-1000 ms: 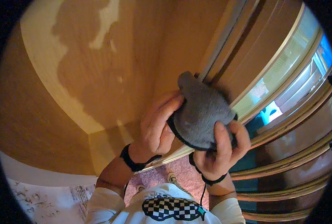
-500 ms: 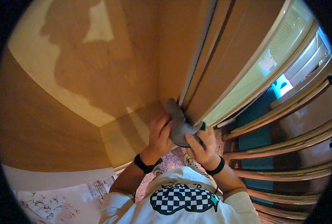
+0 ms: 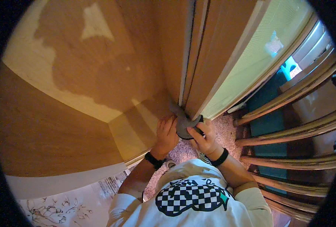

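Observation:
A soft-looking grey piece with a dark rim is between my two hands, low at the inner corner of a wooden cabinet. Its kind is not clear; a narrower lobe of it reaches up toward the cabinet's upright edge. My right hand pinches its right side, fingers on top and the rest curled under the edge. My left hand lies along its left side with fingers bent together and touching it; the undersides of those fingers are hidden. Both wrists carry black bands.
The wooden cabinet interior stands open at left, its frame post rising ahead. A pale green panel is beyond the post. Curved wooden slats stand close at right. Pinkish carpet lies below, and a white printed sheet is at lower left.
The view has shifted, so the cabinet post appears further left. Both hands and the grey piece sit slightly higher in view, with the grey piece still held close to the post's base.

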A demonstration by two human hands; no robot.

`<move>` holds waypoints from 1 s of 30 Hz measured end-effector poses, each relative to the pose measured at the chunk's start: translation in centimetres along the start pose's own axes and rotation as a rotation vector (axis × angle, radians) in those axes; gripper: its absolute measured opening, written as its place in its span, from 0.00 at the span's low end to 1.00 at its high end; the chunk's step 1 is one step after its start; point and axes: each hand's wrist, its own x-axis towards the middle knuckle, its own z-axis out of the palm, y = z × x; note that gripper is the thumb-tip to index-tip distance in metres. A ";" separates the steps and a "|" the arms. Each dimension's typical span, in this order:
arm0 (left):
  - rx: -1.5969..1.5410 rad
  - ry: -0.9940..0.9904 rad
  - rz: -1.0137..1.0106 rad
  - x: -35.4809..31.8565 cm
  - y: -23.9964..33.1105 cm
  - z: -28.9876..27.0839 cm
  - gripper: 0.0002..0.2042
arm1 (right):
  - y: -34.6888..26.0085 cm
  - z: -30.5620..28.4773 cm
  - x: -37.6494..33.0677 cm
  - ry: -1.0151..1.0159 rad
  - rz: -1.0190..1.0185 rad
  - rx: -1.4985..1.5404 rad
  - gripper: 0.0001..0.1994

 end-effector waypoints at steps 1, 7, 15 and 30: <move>0.001 -0.017 -0.016 -1.2 0.0 -0.5 0.19 | -0.7 0.6 -0.8 -0.018 0.032 -0.001 0.14; 0.038 -0.052 -0.105 -0.1 2.2 -2.2 0.22 | -0.9 -0.7 1.1 0.073 -0.033 -0.026 0.17; -0.024 0.163 0.080 2.7 2.5 -3.4 0.23 | -2.2 -1.6 3.6 0.087 -0.061 -0.019 0.22; -0.233 -0.484 -0.500 -14.5 -2.3 6.3 0.22 | 2.3 2.4 -13.7 -0.494 0.383 0.178 0.21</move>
